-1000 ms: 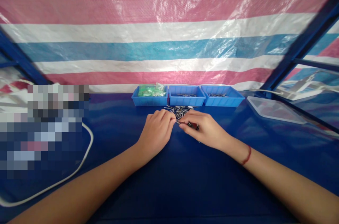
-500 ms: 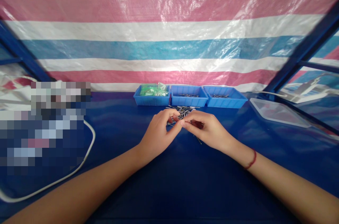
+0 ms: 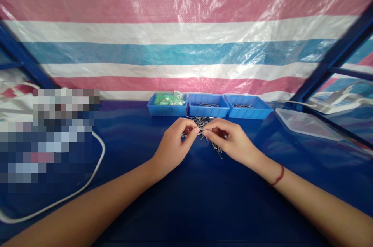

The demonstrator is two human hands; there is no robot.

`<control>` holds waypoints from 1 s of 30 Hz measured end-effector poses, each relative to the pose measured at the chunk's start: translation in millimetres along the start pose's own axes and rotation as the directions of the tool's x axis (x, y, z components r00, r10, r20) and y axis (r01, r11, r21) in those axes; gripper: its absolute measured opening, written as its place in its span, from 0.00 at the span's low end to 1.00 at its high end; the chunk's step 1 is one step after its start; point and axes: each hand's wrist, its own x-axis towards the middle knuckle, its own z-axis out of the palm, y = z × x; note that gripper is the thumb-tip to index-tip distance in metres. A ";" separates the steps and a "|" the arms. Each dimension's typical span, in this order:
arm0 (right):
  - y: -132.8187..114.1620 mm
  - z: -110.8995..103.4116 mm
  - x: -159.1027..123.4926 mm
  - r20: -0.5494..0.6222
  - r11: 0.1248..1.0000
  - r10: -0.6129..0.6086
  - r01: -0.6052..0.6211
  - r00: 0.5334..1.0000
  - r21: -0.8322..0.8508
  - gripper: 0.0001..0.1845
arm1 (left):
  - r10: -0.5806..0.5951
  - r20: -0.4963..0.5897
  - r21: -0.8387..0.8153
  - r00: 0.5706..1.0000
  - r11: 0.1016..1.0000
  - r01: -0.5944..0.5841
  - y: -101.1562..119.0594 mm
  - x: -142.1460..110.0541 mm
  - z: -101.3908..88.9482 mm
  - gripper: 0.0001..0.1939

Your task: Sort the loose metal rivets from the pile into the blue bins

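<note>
A heap of small metal pins (image 3: 201,121) lies on the blue table (image 3: 204,196) in front of three blue bins. My left hand (image 3: 175,146) is raised a little off the table, thumb and fingers pinched on a small pin. My right hand (image 3: 230,142) meets it fingertip to fingertip, closed on a bunch of thin metal pins that stick out below the palm. A red cord circles my right wrist. The two hands touch just in front of the heap.
Three blue bins stand in a row at the back: the left bin (image 3: 166,109) holds green bags, the middle bin (image 3: 207,110) and right bin (image 3: 247,111) hold metal pins. A clear tray (image 3: 305,123) lies at right. A white cable (image 3: 96,169) loops at left. A striped tarp hangs behind.
Both hands have lifted off the table from the heap and come together fingertip to fingertip. The pins in my right hand now show below the palm.
</note>
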 end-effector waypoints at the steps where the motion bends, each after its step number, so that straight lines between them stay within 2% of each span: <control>1: -1.1 -0.9 -0.1 -0.031 1.000 -0.007 0.007 1.000 0.003 0.08 | 0.001 -0.002 0.002 1.000 1.000 -0.001 -0.1 0.4 -0.5 0.05; 5: -9.9 -5.5 -1.7 -0.112 0.997 -0.074 0.071 0.991 -0.023 0.06 | 0.021 0.010 -0.009 1.000 1.000 -0.021 -0.9 1.5 -0.5 0.04; 10: -18.8 -8.6 -5.5 -0.081 0.965 -0.246 0.236 0.966 -0.119 0.04 | 0.085 0.046 -0.044 0.995 0.996 -0.083 -0.9 0.4 1.7 0.04; 12: -17.9 -11.2 -4.6 -0.078 0.952 -0.273 0.257 0.959 -0.167 0.04 | 0.097 0.056 -0.031 0.994 0.995 -0.096 -0.5 0.5 1.0 0.05; 14: -12.8 -17.4 -1.0 -0.139 0.952 -0.241 0.206 0.961 -0.227 0.06 | 0.081 0.063 0.018 0.995 0.996 -0.082 -0.9 2.0 -1.3 0.06; 16: -2.6 -28.4 4.8 -0.268 0.952 -0.178 0.096 0.947 -0.291 0.07 | 0.060 0.128 0.119 0.990 0.990 -0.075 -2.9 5.1 -5.3 0.11; 18: 12.5 -43.1 11.4 -0.419 0.939 -0.126 -0.027 0.899 -0.342 0.09 | 0.068 0.255 0.247 0.965 0.960 -0.133 -6.5 9.2 -10.5 0.10; 19: 21.2 -50.9 14.5 -0.500 0.930 -0.111 -0.088 0.859 -0.358 0.11 | 0.080 0.315 0.297 0.946 0.938 -0.179 -8.6 11.3 -13.4 0.09; 21: 39.1 -65.0 19.1 -0.600 0.901 -0.086 -0.194 0.795 -0.387 0.13 | 0.105 0.380 0.353 0.919 0.902 -0.249 -12.6 14.7 -19.2 0.10; 22: 47.3 -70.4 20.5 -0.624 0.878 -0.074 -0.246 0.778 -0.411 0.14 | 0.114 0.394 0.366 0.912 0.891 -0.270 -14.3 15.8 -21.7 0.10; 25: 63.9 -77.3 21.9 -0.606 0.818 0.001 -0.349 0.796 -0.457 0.19 | 0.119 0.430 0.392 0.895 0.868 -0.304 -17.6 17.0 -27.1 0.08; 30: 58.6 -65.1 20.1 -0.541 0.852 0.086 -0.343 0.837 -0.396 0.24 | 0.092 0.498 0.469 0.862 0.807 -0.358 -19.5 16.5 -27.6 0.08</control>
